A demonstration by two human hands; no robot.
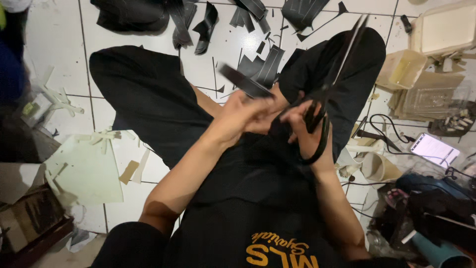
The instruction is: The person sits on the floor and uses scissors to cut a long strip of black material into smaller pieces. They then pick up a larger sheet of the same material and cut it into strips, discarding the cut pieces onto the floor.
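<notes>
Two hands busy: left hand (238, 116) grips black strip (244, 82); right hand (302, 131) holds black scissors (331, 79).

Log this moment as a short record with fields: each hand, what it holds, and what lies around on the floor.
setting: person seated on a white tiled floor, seen from above
left hand: grips a dark strip of material, blurred
right hand: fingers through the handles of large black scissors, blades pointing up and away
between the knees: more dark offcuts
person's left side: pale sheet with trimmings
person's right side: beige trays, lit phone, cables
</notes>
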